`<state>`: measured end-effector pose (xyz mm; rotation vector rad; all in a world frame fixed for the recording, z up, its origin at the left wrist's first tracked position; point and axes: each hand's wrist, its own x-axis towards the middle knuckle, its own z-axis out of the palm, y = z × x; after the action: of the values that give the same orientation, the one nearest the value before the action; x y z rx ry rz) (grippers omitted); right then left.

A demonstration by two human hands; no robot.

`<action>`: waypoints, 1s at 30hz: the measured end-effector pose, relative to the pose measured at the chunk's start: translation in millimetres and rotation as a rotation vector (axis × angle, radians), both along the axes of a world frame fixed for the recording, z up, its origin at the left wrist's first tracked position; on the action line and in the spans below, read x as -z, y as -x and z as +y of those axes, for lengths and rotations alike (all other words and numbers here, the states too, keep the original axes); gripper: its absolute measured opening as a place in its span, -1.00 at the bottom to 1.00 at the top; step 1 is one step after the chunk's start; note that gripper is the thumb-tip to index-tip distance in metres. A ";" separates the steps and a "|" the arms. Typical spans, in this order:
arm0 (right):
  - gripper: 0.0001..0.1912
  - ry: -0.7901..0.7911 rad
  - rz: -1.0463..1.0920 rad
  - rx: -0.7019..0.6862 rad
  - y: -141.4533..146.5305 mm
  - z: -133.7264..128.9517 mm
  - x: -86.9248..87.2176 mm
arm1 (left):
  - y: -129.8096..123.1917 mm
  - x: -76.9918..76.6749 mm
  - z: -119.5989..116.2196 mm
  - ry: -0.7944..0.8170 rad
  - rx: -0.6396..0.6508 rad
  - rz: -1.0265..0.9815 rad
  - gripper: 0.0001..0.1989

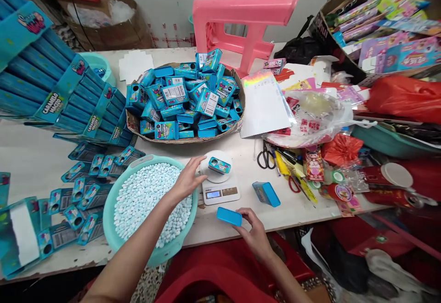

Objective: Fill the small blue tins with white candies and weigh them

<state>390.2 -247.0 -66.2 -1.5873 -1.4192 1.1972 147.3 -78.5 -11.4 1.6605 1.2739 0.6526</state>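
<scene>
My left hand [189,178] hovers over the right edge of the candy basin [110,222], fingers apart and holding nothing, its fingertips close to a white kitchen scale [225,193]. On the scale's round plate lies a small blue candy box [219,165], printed side up with a dark round hole at one end. Small pale blue and white candies [144,197] fill the turquoise basin. Near the table's front edge, my right hand [254,234] grips a blue box [229,216] between thumb and fingers, its plain blue face up. Another blue box [266,194] stands right of the scale.
Behind the scale, a cardboard tray [155,140] is heaped with blue boxes. More boxes [77,215] and stacked display cartons [62,82] occupy the left. Scissors [266,157], pens and bags clutter the right. A pink stool [241,8] lies on its side at the back.
</scene>
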 end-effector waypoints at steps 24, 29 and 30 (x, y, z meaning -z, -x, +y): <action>-0.67 -0.291 -0.280 -0.259 98.7 94.5 -83.5 | 8.5 -30.4 -53.5 0.622 -0.865 -1.186 -0.65; -0.64 -0.217 -0.258 -0.206 98.3 91.6 -71.7 | 9.0 -14.8 -50.2 0.712 -0.953 -1.213 -0.79; -0.65 -0.202 -0.224 -0.193 96.8 91.3 -72.4 | 12.6 -13.4 -51.6 0.689 -0.942 -1.170 -0.80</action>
<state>293.4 -155.7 6.1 -1.5063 -1.8114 0.9666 134.7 -130.0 2.0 -0.0857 1.0708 1.2673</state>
